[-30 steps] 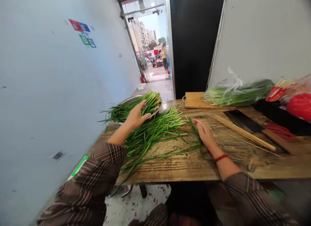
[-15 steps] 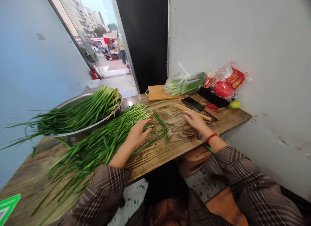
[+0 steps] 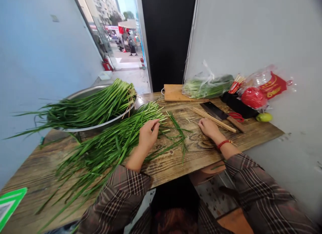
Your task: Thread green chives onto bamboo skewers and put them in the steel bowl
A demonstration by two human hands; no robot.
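A pile of long green garlic chives (image 3: 110, 140) lies across the wooden table, pale stem ends pointing right. By those stems is my left hand (image 3: 148, 136), thumb and fingers drawn together; whatever is between them is too small to make out. My right hand (image 3: 209, 128) rests low over the tabletop, fingers curled closed, a thin straw strand (image 3: 193, 122) showing at its fingertips. Just behind it is a bundle of dry straw strands (image 3: 213, 119). A few loose chives (image 3: 178, 128) lie between my two hands.
A metal basin (image 3: 100, 124) heaped with more chives stands at the left. Toward the back are a cutting board (image 3: 173, 93), bagged greens (image 3: 207, 87) and a cleaver (image 3: 216, 110). Red-handled scissors (image 3: 236, 117), a black tray (image 3: 238, 105) and a yellow-green fruit (image 3: 264, 117) sit at right.
My left hand's fingers have closed together from a spread pose. My right hand has drawn back from the straw bundle and curled shut. The view has shifted a little to the left.
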